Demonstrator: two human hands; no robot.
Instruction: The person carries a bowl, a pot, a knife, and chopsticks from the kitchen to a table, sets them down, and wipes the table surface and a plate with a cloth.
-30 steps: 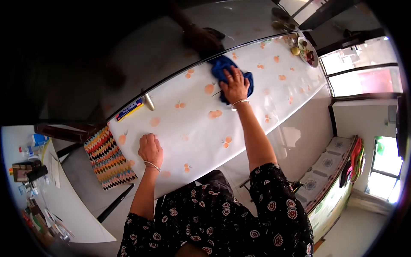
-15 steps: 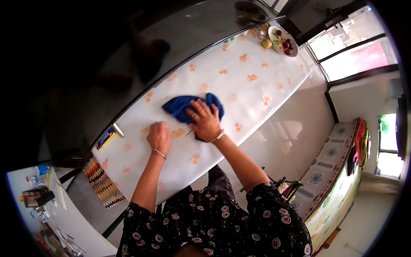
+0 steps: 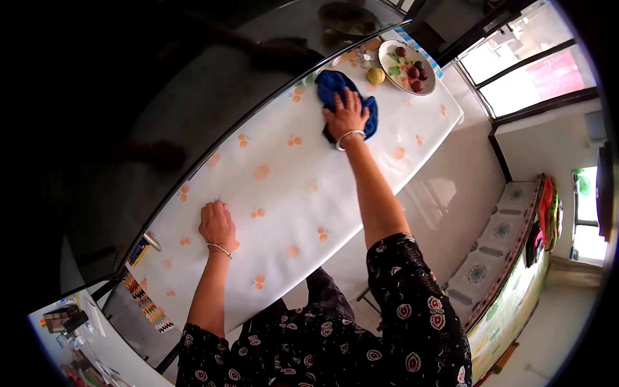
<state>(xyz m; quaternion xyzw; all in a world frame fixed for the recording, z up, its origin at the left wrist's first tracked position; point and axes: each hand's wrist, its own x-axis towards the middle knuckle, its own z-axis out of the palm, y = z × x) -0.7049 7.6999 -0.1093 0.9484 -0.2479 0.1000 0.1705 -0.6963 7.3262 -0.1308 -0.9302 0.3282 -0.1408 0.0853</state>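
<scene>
My right hand (image 3: 348, 116) lies on a crumpled dark blue cloth (image 3: 333, 82), fingers spread and stretched out, pressing it to the table. The cloth bunches out past the fingertips and on both sides of the palm. My left hand (image 3: 217, 224) is closed, its curled fingers resting on the white tablecloth (image 3: 303, 193) with orange fruit prints. Whether those fingers pinch anything is hidden. A yellow round fruit (image 3: 376, 76) is just beyond the blue cloth, beside a plate (image 3: 391, 49) holding several dark red fruits.
A glossy black panel (image 3: 193, 97) borders the table's far side. At the left end are a small blue and yellow box (image 3: 138, 252), a silvery cylinder (image 3: 152, 241) and a zigzag-patterned cloth (image 3: 147, 303). A cluttered white surface (image 3: 122, 351) stands lower left, a patterned seat (image 3: 480, 271) at right.
My right hand has slid the blue cloth from the table's middle towards the plate and the yellow fruit. My left hand has shifted a little to the left, still closed. The view has moved slightly.
</scene>
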